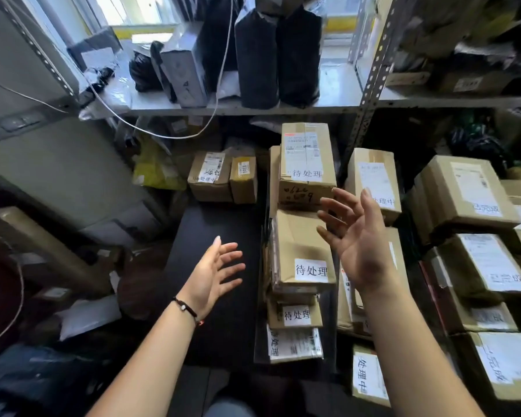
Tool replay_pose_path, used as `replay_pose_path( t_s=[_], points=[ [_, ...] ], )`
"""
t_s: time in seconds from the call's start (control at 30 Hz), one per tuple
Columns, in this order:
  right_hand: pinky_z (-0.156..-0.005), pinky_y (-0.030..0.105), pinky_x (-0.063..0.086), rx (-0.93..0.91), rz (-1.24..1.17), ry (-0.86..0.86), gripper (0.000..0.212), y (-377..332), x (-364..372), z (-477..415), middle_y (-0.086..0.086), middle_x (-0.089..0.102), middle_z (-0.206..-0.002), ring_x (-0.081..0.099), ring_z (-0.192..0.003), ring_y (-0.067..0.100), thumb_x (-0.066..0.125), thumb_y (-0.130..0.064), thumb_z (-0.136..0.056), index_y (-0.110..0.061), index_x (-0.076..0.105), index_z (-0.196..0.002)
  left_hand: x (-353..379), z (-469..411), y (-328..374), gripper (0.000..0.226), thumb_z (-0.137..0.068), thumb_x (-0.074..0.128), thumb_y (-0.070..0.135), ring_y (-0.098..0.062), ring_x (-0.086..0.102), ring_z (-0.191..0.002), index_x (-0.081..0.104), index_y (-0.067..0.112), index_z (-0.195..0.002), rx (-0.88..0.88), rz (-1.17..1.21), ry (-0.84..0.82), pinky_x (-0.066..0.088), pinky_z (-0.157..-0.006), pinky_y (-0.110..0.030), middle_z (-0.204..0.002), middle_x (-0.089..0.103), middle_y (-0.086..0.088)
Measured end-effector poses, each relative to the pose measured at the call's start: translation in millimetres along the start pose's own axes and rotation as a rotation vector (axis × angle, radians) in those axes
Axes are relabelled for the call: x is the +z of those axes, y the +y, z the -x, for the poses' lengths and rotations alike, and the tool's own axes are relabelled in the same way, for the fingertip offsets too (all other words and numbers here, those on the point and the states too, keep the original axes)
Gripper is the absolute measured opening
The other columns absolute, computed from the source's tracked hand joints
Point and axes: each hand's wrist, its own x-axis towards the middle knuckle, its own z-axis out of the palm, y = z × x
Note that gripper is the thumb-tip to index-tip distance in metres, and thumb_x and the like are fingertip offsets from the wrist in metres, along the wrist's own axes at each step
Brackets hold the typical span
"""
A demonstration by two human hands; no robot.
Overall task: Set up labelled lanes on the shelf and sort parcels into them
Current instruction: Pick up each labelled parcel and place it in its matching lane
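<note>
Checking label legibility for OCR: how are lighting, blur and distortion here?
Head view: the window is blown out; the shelf upright bows from wide-angle distortion; the centre box label reads sharp; the lower left corner is dim and soft.

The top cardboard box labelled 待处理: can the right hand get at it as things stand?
Probably yes. The open right hand is just beside the top cardboard box, fingertips near its lower right corner, nothing between them. The box sits atop its stack with nothing on it.
</note>
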Motion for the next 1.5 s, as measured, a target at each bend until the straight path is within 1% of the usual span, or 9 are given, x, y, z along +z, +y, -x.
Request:
replay_pose_path(
  t_s=[0.17,0.27,0.43,0.63,0.8,1.03,1.2,1.37,1.5],
  points=[
    [-0.097,0.043,0.051,0.068,0.021,-0.108,0.047,7,44,-1,0.007,0.073,-0.119,0.067,-0.111,0.024,0.044,-0.051,-0.099,-0.021,0.062,-0.131,-20,-18,30,0.05,-0.1,0.038,0.055,-0.026,0.061,-0.12,0.06,0.019,-0.126,0.033,0.013,-0.014,0.051,-0.092,-0.041,-0.131,0.062,-0.007],
    [-0.097,0.043,0.053,0.086,0.108,-0.068,0.03,26,70,-6,0.006,0.072,-0.12,0.068,-0.113,0.024,0.045,-0.037,-0.105,-0.031,0.053,-0.133,-39,-31,43,0.046,-0.1,0.038,0.053,-0.025,0.061,-0.118,0.061,0.02,-0.124,0.049,0.002,-0.045,0.05,-0.093,-0.041,-0.129,0.062,-0.005],
    [-0.087,0.036,0.052,0.109,0.232,0.02,0.032,67,125,-28,0.004,0.068,-0.116,0.066,-0.104,0.02,0.048,-0.031,-0.105,-0.03,0.046,-0.137,-91,-66,63,0.04,-0.101,0.042,0.049,-0.023,0.063,-0.115,0.062,0.021,-0.122,0.009,-0.017,-0.079,0.05,-0.093,-0.041,-0.129,0.062,-0.005],
    [-0.085,0.036,0.049,0.214,0.308,0.189,0.013,127,195,-74,0.005,0.069,-0.12,0.065,-0.107,0.021,0.05,-0.034,-0.104,-0.032,0.059,-0.113,-164,-117,86,0.038,-0.1,0.045,0.045,-0.023,0.064,-0.109,0.064,0.018,-0.121,-0.092,0.05,-0.109,0.051,-0.092,-0.041,-0.124,0.064,-0.005],
    [-0.085,0.034,0.05,0.206,0.425,0.187,0.033,152,248,-103,0.004,0.066,-0.122,0.065,-0.109,0.02,0.053,-0.034,-0.103,-0.025,0.053,-0.134,-196,-141,101,0.039,-0.101,0.046,0.043,-0.022,0.065,-0.108,0.063,0.017,-0.124,-0.119,0.064,-0.128,0.05,-0.094,-0.041,-0.121,0.066,-0.005],
    [-0.082,0.029,0.053,0.194,0.605,0.249,0.041,159,245,-159,-0.001,0.06,-0.128,0.062,-0.106,0.013,0.059,-0.035,-0.1,-0.026,0.05,-0.139,-201,-182,113,0.037,-0.101,0.046,0.041,-0.023,0.064,-0.111,0.063,0.017,-0.125,-0.155,0.062,-0.125,0.05,-0.095,-0.042,-0.122,0.065,-0.005],
    [-0.097,0.035,0.05,0.201,0.572,0.307,0.046,176,225,-230,0.0,0.061,-0.129,0.06,-0.118,0.021,0.066,-0.036,-0.095,-0.025,0.052,-0.137,-184,-237,114,0.038,-0.101,0.046,0.042,-0.026,0.063,-0.115,0.063,0.016,-0.124,-0.211,0.161,-0.064,0.05,-0.096,-0.042,-0.123,0.066,-0.006],
    [-0.103,0.038,0.051,0.103,0.509,0.362,0.023,193,213,-275,-0.006,0.066,-0.121,0.062,-0.113,0.013,0.063,-0.032,-0.095,-0.033,0.061,-0.118,-169,-297,122,0.035,-0.102,0.045,0.041,-0.024,0.061,-0.118,0.062,0.018,-0.122,-0.184,0.102,-0.001,0.05,-0.095,-0.041,-0.126,0.064,-0.005],
    [-0.095,0.034,0.054,0.006,0.5,0.346,0.01,206,215,-296,-0.009,0.071,-0.107,0.067,-0.104,0.01,0.061,-0.027,-0.096,-0.035,0.066,-0.101,-161,-348,125,0.034,-0.102,0.045,0.036,-0.019,0.054,-0.122,0.06,0.017,-0.126,-0.093,0.007,0.12,0.043,-0.1,-0.038,-0.13,0.061,-0.002]
  ],
)
